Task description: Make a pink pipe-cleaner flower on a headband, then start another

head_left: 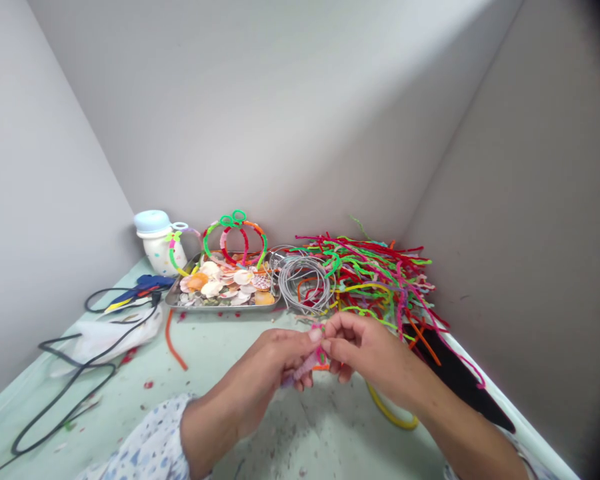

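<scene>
Head view shows the left hand (275, 357) reaching in from the lower left and the right hand (365, 347) from the lower right, both bent inward so their fingertips meet over the pale green tabletop (215, 373). Beyond them sit a silver metal tray (220, 309) of mixed seashells (213, 289), a loose coil of grey wire (285, 285) and a tangled heap of multicoloured fuzzy stems (380, 267). A curved yellow tube-like strip (393, 420) passes partly behind the right forearm, and a black cable (87, 365) loops across the far left. The fuzzy pink-and-lilac piece (307, 363) is between the hands, largely covered by fingers. The left grip is closed around it, thumb pressed on top; the right grip is narrow, thumb and forefinger pinching its pink end.
</scene>
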Motion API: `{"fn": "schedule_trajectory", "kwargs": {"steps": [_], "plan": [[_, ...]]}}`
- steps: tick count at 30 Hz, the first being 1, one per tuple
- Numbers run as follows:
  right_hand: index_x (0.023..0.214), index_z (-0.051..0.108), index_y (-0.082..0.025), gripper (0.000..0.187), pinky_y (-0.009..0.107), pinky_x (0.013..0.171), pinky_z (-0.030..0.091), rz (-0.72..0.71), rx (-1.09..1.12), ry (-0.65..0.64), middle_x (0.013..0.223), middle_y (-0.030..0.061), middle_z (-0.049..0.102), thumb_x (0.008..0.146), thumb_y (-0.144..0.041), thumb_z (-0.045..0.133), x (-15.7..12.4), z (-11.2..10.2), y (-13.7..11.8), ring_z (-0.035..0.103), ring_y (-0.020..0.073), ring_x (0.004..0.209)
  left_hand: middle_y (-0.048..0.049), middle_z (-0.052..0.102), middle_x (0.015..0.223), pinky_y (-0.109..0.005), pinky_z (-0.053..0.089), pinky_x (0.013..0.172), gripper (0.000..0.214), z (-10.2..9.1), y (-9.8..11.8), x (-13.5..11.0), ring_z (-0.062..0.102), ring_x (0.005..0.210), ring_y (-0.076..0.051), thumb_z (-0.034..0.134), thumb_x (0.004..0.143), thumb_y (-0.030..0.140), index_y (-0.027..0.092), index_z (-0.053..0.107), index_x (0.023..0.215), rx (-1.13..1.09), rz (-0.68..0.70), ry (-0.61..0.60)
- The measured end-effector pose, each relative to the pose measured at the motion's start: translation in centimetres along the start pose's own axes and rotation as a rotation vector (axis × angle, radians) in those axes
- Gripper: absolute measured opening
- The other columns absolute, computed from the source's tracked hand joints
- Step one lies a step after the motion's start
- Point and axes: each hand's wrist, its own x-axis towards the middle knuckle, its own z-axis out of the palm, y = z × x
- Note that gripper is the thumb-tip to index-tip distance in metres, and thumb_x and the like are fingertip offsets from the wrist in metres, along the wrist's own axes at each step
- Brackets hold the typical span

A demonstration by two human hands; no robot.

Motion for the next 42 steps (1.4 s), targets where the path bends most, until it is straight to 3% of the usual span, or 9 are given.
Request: {"fn": "schedule_trajectory", "kwargs": {"steps": [8, 11, 14, 17, 23, 30, 36, 42], "plan": [[0.084, 0.054, -0.020, 0.007, 0.023, 0.054, 0.049, -0.121, -0.118, -0.058, 0.075, -0.0004, 0.058, 0.086, -0.026, 0.051, -1.1, 0.1, -0.5, 0.056, 0.0130, 0.067, 0.0039, 0.040, 0.051, -0.025, 0.031, 0.051, 0.035, 0.0, -0.6, 0.2, 0.036, 0.049, -0.010, 0.052, 0.083, 0.037, 0.018, 0.047, 0.054, 0.111, 0.043, 0.127], [0.092, 0.054, -0.022, 0.008, 0.024, 0.061, 0.048, -0.262, -0.287, -0.071, 0.081, -0.0006, 0.060, 0.085, -0.020, 0.052, -1.4, -0.2, -0.7, 0.057, 0.0135, 0.073, 0.0031, 0.042, 0.051, -0.025, 0.029, 0.050, 0.032, -0.1, -0.4, 0.3, 0.036, 0.049, -0.010, 0.050, 0.083, 0.034, 0.017, 0.048, 0.055, 0.108, 0.043, 0.179], [0.098, 0.054, -0.022, 0.022, 0.026, 0.065, 0.046, -0.419, -0.518, -0.005, 0.084, -0.0011, 0.060, 0.079, -0.012, 0.057, -1.3, -0.4, -0.6, 0.056, 0.0132, 0.073, 0.0034, 0.041, 0.051, -0.025, 0.027, 0.050, 0.031, -0.1, -0.3, 0.3, 0.037, 0.049, -0.010, 0.052, 0.082, 0.035, 0.017, 0.047, 0.057, 0.100, 0.043, 0.199], [0.099, 0.055, -0.022, 0.024, 0.028, 0.067, 0.045, -0.558, -0.691, 0.064, 0.085, 0.0002, 0.058, 0.078, -0.011, 0.058, -1.0, -0.4, 0.0, 0.055, 0.0146, 0.074, 0.0037, 0.040, 0.052, -0.025, 0.027, 0.049, 0.033, -0.1, -0.3, 0.2, 0.036, 0.049, -0.010, 0.054, 0.080, 0.036, 0.017, 0.045, 0.055, 0.108, 0.041, 0.209], [0.111, 0.052, -0.022, 0.031, 0.033, 0.077, 0.048, -0.817, -0.791, 0.134, 0.107, 0.0073, 0.055, 0.082, -0.015, 0.057, -0.2, -0.7, 1.2, 0.056, 0.0194, 0.093, 0.0043, 0.041, 0.050, -0.024, 0.028, 0.049, 0.031, 0.1, -0.1, 0.1, 0.035, 0.047, -0.009, 0.055, 0.079, 0.034, 0.018, 0.045, 0.054, 0.102, 0.049, 0.220], [0.111, 0.054, -0.023, 0.028, 0.032, 0.080, 0.050, -0.857, -0.758, 0.117, 0.104, 0.0060, 0.058, 0.084, -0.015, 0.054, -0.4, -0.8, 0.8, 0.058, 0.0181, 0.093, 0.0039, 0.041, 0.051, -0.025, 0.027, 0.049, 0.028, 0.1, -0.2, -0.3, 0.035, 0.049, -0.010, 0.053, 0.081, 0.029, 0.018, 0.047, 0.056, 0.092, 0.100, 0.186], [0.109, 0.054, -0.021, 0.027, 0.031, 0.076, 0.051, -0.885, -0.694, 0.131, 0.101, 0.0062, 0.059, 0.083, -0.012, 0.053, -0.4, -1.2, 0.8, 0.058, 0.0178, 0.091, 0.0043, 0.044, 0.059, -0.023, 0.027, 0.052, 0.005, 0.2, 0.2, -0.7, 0.035, 0.054, -0.009, 0.060, 0.074, 0.021, 0.016, 0.060, 0.073, 0.108, 0.120, 0.127], [0.108, 0.054, -0.021, 0.027, 0.026, 0.066, 0.051, -0.869, -0.705, 0.155, 0.101, 0.0062, 0.059, 0.083, -0.012, 0.054, -0.4, -1.3, 1.1, 0.059, 0.0163, 0.086, 0.0021, 0.052, 0.063, -0.023, 0.030, 0.054, 0.013, 1.0, 0.8, -0.9, 0.040, 0.057, -0.009, 0.067, 0.068, 0.024, 0.014, 0.064, 0.075, 0.173, 0.099, 0.210]]}}
